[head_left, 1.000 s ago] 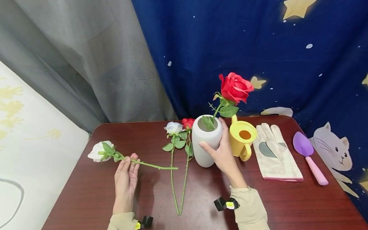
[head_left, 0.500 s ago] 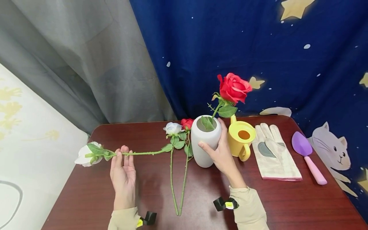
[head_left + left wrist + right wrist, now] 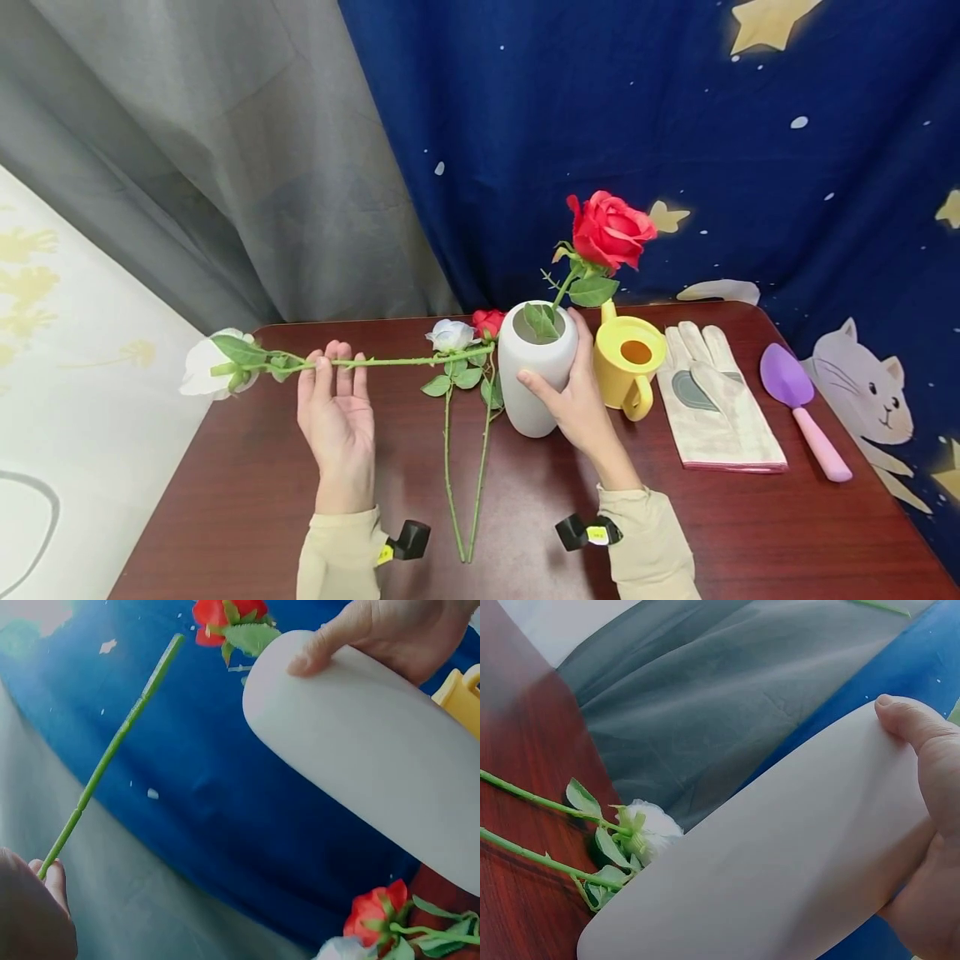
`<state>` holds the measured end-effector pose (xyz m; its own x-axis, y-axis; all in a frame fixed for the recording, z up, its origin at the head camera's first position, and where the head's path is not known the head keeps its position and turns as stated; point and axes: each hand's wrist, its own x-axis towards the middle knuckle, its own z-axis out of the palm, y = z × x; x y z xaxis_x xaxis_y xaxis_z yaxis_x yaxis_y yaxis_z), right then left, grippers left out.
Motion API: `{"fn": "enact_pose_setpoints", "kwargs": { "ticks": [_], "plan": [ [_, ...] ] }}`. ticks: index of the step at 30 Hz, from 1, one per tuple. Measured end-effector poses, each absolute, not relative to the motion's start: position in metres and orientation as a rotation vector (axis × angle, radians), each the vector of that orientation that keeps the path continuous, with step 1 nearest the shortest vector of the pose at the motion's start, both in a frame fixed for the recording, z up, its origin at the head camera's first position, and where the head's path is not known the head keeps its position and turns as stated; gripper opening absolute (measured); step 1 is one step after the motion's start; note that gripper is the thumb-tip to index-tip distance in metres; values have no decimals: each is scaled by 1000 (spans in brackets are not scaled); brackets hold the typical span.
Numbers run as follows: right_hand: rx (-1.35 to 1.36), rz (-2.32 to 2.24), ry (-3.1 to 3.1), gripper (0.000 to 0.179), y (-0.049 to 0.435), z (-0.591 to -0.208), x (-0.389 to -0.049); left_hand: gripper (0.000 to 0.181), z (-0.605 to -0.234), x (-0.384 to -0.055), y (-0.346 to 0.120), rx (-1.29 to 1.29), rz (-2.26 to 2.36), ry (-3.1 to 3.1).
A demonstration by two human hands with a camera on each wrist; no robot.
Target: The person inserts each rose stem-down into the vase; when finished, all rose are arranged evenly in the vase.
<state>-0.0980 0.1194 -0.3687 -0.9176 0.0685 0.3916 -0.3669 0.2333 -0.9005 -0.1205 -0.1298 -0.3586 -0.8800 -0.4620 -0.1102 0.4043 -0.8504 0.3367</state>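
Pinching the likely light rose stem (image 3: 408, 362) between fingertips, the left hand (image 3: 337, 421) grips aptly; the right hand (image 3: 579, 408) clasps the vase (image 3: 523, 367).

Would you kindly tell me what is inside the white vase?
One red rose leans in the white vase, its stem and green leaves showing at the mouth. The vase's wall hides the stem's lower end and the inside bottom.

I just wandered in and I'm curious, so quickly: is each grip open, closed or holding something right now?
Left grip: closed, pinching a white rose by its stem.
Right grip: closed around the side of the vase.
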Motion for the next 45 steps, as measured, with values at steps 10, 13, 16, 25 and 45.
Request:
{"fn": "enact_pose_setpoints", "kwargs": {
  "ticks": [10,13,16,25,45],
  "plan": [
    [276,1734,-2162,91,120,-369,-98,14,-333,-128,-104,59,-2640,-610],
    [277,1743,-2161,91,120,-369,-98,16,-328,-130,-95,-9,-2642,-663],
    [274,1754,-2158,91,120,-369,-98,18,-325,-135,-87,-57,-2633,-714],
    [252,1743,-2163,91,119,-370,-98,12,-321,-148,-71,-98,-2583,-821],
    [239,1755,-2178,91,120,-370,-97,21,-309,-161,-63,-229,-2388,-938]
  ]
}}
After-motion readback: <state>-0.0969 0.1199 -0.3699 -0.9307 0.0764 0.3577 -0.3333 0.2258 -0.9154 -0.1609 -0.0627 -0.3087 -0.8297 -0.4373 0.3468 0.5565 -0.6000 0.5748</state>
